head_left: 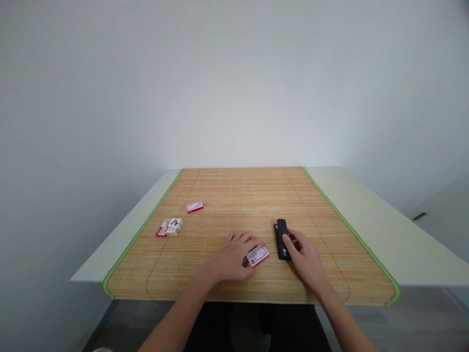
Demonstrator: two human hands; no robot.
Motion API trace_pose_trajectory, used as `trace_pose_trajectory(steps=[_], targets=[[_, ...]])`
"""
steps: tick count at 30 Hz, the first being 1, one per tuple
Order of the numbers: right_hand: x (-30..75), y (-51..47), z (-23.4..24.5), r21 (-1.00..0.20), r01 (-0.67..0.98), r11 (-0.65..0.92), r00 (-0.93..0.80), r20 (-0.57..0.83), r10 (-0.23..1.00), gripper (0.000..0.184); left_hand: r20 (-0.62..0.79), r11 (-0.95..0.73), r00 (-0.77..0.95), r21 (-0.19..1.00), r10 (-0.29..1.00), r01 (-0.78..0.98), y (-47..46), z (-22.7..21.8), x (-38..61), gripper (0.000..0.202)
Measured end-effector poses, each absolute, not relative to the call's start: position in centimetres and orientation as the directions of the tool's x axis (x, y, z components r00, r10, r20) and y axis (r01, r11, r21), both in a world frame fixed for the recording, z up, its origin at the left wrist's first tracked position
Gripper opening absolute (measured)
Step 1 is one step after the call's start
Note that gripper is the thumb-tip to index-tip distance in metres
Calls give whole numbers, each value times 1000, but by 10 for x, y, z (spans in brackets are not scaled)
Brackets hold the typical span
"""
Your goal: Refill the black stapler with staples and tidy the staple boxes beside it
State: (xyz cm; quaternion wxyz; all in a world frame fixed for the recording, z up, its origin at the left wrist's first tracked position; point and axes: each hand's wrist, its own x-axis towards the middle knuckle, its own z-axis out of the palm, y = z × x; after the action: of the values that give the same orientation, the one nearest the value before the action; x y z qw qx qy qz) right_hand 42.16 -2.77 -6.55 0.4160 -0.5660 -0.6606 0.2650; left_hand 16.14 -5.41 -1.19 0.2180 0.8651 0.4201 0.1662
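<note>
My left hand rests low over the mat, its thumb and fingers curled around a small red-and-white box. The box lies flat, with its printed top showing at the hand's right side. To the right of it, my right hand grips a black stapler from the right, thumb on its top and fingers along its side. The stapler points away from me on the mat. The fingertips under and behind it are partly hidden.
A bamboo mat with green edging covers the middle of a white table. At the left lie a red-and-white box, a white box with a dark picture, and another red-and-white box against it. A plain wall stands behind.
</note>
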Motion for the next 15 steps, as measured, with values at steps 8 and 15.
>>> trace_pose_trajectory(steps=[8,15], targets=[[422,-29,-65,-826,525,204,9,245,969,48,128,-273,242,414,962,868,-74,-18,149,67],[421,-31,-62,-833,520,188,14,228,974,47,103,-432,441,488,891,758,-70,-1,132,50]])
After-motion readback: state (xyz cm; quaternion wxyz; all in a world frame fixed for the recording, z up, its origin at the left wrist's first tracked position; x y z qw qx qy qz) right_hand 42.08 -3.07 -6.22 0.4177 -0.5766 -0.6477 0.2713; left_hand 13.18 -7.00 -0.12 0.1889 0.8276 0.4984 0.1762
